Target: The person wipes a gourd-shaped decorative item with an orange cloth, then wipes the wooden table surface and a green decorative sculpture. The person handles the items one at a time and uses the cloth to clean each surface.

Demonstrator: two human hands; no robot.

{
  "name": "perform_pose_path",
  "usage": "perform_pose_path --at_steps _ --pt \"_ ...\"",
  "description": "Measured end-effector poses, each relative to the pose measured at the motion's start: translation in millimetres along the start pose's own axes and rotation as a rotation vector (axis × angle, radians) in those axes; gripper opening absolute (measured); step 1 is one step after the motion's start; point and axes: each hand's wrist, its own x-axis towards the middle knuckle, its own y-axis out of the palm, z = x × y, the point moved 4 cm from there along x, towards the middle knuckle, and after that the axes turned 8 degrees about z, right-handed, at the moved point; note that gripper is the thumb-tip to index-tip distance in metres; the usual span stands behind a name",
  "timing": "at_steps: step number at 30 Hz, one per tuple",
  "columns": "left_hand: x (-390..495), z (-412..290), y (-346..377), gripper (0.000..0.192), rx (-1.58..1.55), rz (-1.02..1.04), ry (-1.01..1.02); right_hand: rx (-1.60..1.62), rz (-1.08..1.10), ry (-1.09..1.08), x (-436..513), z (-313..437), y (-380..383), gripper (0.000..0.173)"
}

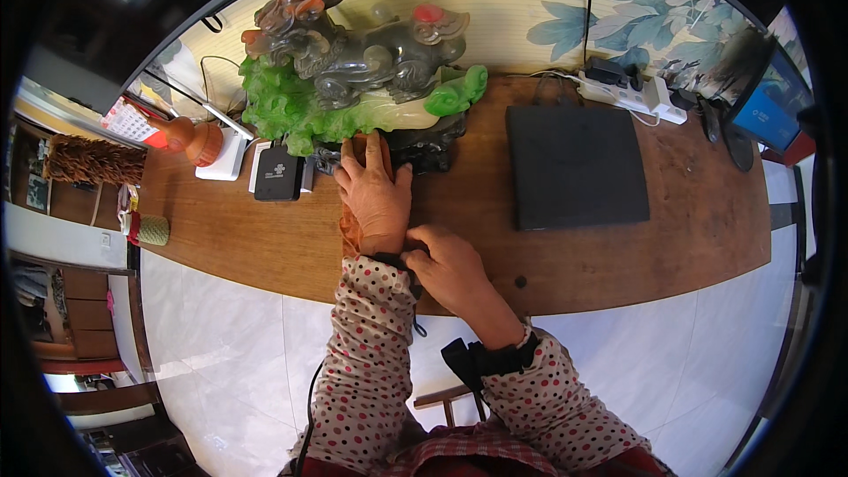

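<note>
My left hand (379, 199) lies at the foot of a large ornament, a dark carved beast (377, 56) on green cabbage-like leaves (281, 103) over a black base (424, 146). Its fingers reach a reddish-brown object, mostly covered by the hand; whether they grip it cannot be told. An orange-brown cloth or net-like piece (349, 232) shows beside the left wrist. My right hand (449, 268) is at the left wrist, its thumb and fingertips bent against the dark wristband (389, 260) there. Another dark band with a black device (493, 358) sits on the right wrist.
The wooden table (702, 212) bears a flat black box (576, 169) on the right, with a white power strip (629, 93) and a screen (772, 106) behind. Leftward stand a small black box (279, 173), a white router (225, 156), an orange-brown gourd (195, 140) and a knitted-covered cup (151, 228).
</note>
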Motion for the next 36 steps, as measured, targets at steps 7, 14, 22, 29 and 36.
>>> perform_pose_path --at_steps 7,14,22,29,36 --pt "16.4 27.8 11.7 0.054 -0.835 -0.110 0.205 0.140 0.023 -0.038 -5.0 6.1 -3.4 0.040" --pt "6.4 11.7 -4.7 0.026 -0.111 -0.287 0.263 0.186 0.001 -0.036 -10.0 10.8 -14.5 0.038" --pt "18.5 -7.5 -8.8 0.015 -0.065 -0.033 0.179 0.608 -0.222 -0.117 -19.7 17.4 -39.9 0.029" --pt "10.8 -33.2 3.4 0.021 -0.124 -0.087 0.219 0.731 -0.239 -0.110 -21.0 16.7 -48.3 0.025" --pt "6.4 -41.5 9.9 0.024 -0.076 -0.186 0.237 0.769 -0.231 -0.121 -19.5 17.4 -44.2 0.024"
